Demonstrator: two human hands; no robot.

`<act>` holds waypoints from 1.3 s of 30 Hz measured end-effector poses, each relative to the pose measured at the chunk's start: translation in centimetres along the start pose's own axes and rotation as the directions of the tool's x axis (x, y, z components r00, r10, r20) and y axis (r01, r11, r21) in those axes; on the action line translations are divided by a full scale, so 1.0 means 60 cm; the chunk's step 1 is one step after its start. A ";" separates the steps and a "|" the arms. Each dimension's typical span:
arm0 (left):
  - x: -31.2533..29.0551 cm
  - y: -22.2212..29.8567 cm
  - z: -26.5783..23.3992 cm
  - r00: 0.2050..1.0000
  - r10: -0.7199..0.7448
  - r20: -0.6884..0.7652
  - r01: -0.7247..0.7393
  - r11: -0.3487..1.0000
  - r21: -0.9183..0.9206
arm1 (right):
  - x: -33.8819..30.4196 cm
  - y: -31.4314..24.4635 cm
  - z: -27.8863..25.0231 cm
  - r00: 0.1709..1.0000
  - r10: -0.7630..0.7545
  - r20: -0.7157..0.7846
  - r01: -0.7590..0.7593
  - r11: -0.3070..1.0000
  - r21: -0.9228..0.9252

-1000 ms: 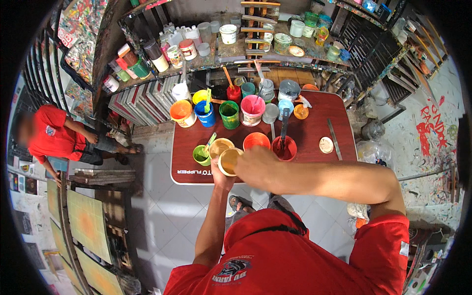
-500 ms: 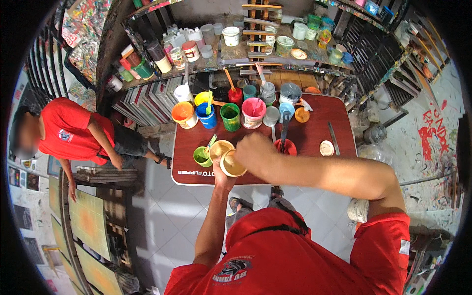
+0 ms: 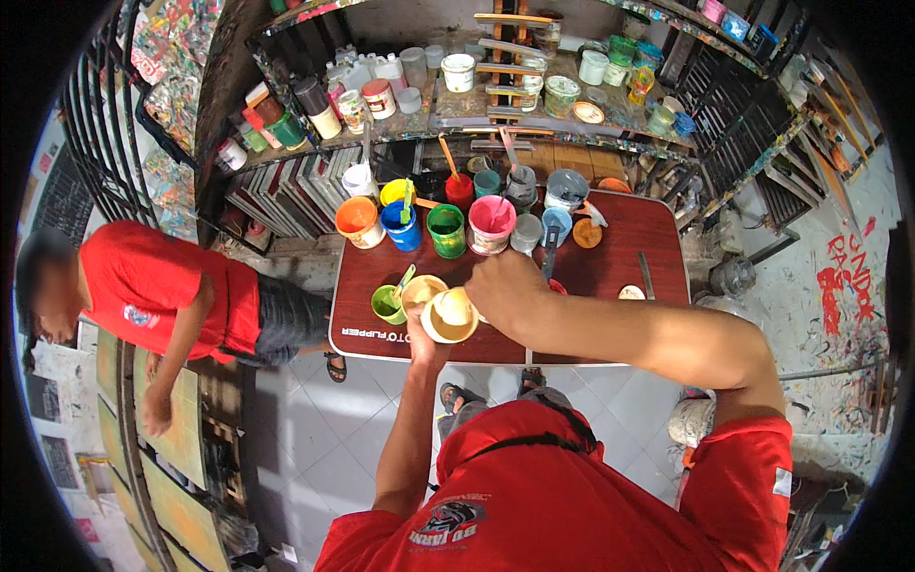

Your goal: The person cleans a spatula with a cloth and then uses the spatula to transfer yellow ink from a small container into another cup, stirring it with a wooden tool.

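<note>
My left hand (image 3: 427, 345) grips a cream-coloured paint tub (image 3: 450, 335) from below, its mouth tilted up. Right beside it is a second tan tub (image 3: 416, 290); whether the same hand holds it I cannot tell. My right hand (image 3: 507, 288) is closed at the right of the tubs. From its fingers a flat pale yellow piece (image 3: 455, 306), seemingly coated in paint, reaches into the cream tub's mouth. Its handle is hidden in the fist. A small lime-green cup (image 3: 387, 304) with a green-and-white stick (image 3: 406, 277) stands just left of the tubs.
Paint pots, among them orange (image 3: 358, 224), blue (image 3: 401, 227), green (image 3: 446, 232) and pink (image 3: 492, 226), line the far side of the red-brown table (image 3: 620, 238). Shelves (image 3: 457, 110) of containers stand behind. A person in red (image 3: 172, 286) is at the left by yellowish panels (image 3: 176, 419).
The pale yellow piece now shows inside the tub's mouth; my right hand has shifted slightly right. The person at the left has come closer and lowered an arm toward the panels.
</note>
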State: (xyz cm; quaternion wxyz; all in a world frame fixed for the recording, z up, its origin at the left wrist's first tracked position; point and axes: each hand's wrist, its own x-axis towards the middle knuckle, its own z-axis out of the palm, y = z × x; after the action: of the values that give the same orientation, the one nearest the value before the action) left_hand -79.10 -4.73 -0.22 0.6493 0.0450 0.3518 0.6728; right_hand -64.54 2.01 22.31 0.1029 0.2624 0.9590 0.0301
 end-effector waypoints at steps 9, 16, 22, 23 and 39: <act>0.043 -0.023 0.021 0.989 -0.094 0.110 0.092 0.996 0.024 | -0.032 0.041 -0.004 0.999 -0.030 -0.030 0.030 0.999 -0.021; 0.075 -0.037 0.050 0.991 -0.092 0.096 0.086 0.994 0.069 | -0.074 0.088 0.014 0.994 0.070 -0.085 -0.069 0.997 0.021; 0.104 -0.044 0.060 0.980 -0.117 0.159 0.117 0.993 0.007 | -0.086 0.068 0.008 0.993 -0.116 0.022 0.113 0.988 0.102; 0.109 -0.042 0.053 0.983 -0.085 0.162 0.079 0.996 0.044 | -0.088 0.079 0.009 1.000 -0.028 -0.010 0.028 0.996 0.081; 0.082 -0.027 0.096 0.979 -0.014 0.203 -0.004 0.996 0.089 | -0.087 0.060 -0.020 0.986 -0.166 0.025 0.164 0.985 0.057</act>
State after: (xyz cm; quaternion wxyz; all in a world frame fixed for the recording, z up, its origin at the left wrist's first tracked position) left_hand -75.53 1.98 1.27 0.6810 0.1415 0.3131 0.6467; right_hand -58.61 2.46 24.82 0.1120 0.1852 0.9763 -0.0085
